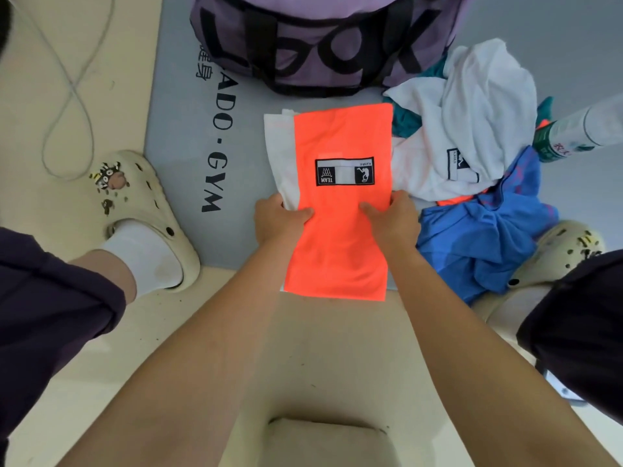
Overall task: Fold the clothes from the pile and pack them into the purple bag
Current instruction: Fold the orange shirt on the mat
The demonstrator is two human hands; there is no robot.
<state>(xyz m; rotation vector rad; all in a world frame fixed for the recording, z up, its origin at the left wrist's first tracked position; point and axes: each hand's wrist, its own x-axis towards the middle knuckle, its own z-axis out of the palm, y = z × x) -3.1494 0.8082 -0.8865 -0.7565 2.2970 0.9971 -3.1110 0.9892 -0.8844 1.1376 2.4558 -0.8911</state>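
Hands (pixel 337 220) grip orange shirt (pixel 340 237) — one each side.

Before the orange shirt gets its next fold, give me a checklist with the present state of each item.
1. Left hand has a grip on the orange shirt: ok.
2. Right hand has a grip on its other edge: ok.
3. Shirt lies in a narrow strip, label up: ok.
4. White cloth sticks out under its left edge: not ok.
5. Pile lies clear of the shirt: not ok, it touches the right edge.
6. Purple bag is open: cannot tell.
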